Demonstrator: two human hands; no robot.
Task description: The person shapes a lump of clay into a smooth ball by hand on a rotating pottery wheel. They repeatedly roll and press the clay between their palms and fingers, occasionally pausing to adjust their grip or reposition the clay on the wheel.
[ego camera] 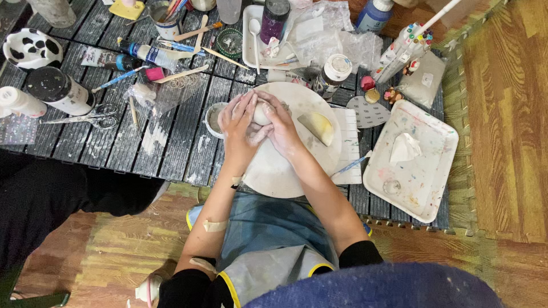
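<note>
Both my hands are wrapped around a pale lump of clay over a round white board on the dark slatted table. My left hand cups the lump from the left, and my right hand closes over it from the right. Both are smeared with white clay. A yellowish sponge wedge lies on the board just right of my right hand. A small round cup of cloudy water sits at the board's left edge, next to my left hand.
A paint-stained white tray with a crumpled tissue lies to the right. Scissors, paint tubes, brushes, jars and plastic wrap crowd the far side. A dark-clothed person sits at left. Wooden floor lies right.
</note>
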